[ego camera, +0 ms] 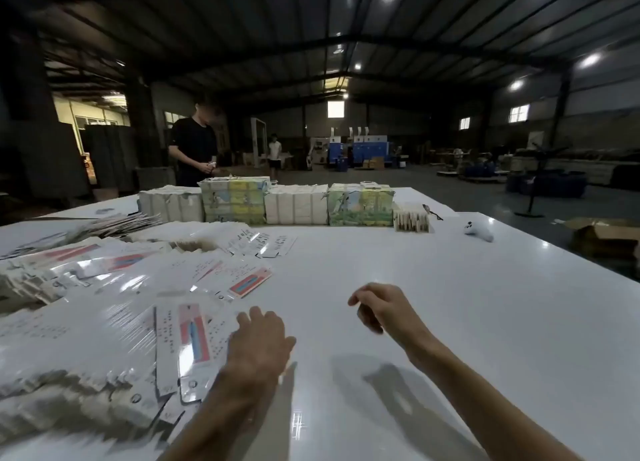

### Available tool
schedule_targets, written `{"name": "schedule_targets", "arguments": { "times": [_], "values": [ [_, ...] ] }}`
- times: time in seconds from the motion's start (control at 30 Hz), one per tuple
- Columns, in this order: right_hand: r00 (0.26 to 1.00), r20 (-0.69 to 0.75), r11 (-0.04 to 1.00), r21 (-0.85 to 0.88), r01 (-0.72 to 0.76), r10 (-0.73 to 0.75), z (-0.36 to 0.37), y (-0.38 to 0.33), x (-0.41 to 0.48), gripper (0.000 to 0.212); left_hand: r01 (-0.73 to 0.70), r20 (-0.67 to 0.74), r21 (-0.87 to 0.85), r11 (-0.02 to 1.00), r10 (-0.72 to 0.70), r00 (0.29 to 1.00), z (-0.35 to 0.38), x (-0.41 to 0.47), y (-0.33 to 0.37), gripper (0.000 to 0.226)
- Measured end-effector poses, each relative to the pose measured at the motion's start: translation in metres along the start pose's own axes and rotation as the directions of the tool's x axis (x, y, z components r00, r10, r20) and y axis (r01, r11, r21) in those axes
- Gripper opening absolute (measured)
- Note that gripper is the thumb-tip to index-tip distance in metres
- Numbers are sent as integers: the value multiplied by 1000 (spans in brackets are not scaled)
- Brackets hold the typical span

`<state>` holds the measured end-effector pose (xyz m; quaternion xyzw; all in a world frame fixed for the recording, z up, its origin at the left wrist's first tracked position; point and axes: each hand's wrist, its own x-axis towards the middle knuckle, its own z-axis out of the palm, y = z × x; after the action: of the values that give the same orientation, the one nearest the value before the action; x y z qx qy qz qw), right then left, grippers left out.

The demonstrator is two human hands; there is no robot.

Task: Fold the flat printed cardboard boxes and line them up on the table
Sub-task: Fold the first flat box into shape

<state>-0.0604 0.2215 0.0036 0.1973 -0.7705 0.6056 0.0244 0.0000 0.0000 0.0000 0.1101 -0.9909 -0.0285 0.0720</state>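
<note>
A wide, sliding heap of flat printed cardboard boxes (114, 287) covers the left half of the white table (433, 305); they are white with red-and-blue panels and small print. My left hand (258, 343) lies palm down at the heap's right edge, fingers resting on a flat box (188, 346) with a red-and-blue panel. My right hand (381, 305) hovers above the bare tabletop to the right, fingers loosely curled, holding nothing. A short row of small folded boxes (411, 217) stands at the far side of the table.
Bundled stacks of white and colourful printed packs (298, 202) line the table's far edge. A small white object (479, 231) lies at the far right. A person in black (194, 149) stands behind the table. An open carton (604, 235) sits off the right edge.
</note>
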Motion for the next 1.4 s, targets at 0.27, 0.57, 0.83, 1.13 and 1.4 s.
{"name": "schedule_targets", "arguments": {
  "times": [0.27, 0.57, 0.83, 1.13, 1.4],
  "values": [
    [992, -93, 975, -196, -100, 84, 19, 49, 49, 25, 110, 28, 254, 961, -121, 992, -5, 39, -28, 63],
    [996, -83, 996, -78, -48, 41, 15, 58, 45, 25, 89, 230, -136, 987, -56, 972, -15, 74, -62, 51],
    [996, -85, 999, -33, -14, 11, 13, 62, 51, 26, 172, 301, -924, 341, 373, 877, -41, 102, -24, 38],
    [863, -319, 914, -247, 322, -391, 7, 33, 65, 25, 370, 230, -893, -254, 449, 863, 13, 107, 51, 74],
    [923, -89, 733, -638, 235, -374, 14, 41, 73, 39, 204, 143, -970, -134, 365, 920, 38, 105, 62, 57]
  ]
}}
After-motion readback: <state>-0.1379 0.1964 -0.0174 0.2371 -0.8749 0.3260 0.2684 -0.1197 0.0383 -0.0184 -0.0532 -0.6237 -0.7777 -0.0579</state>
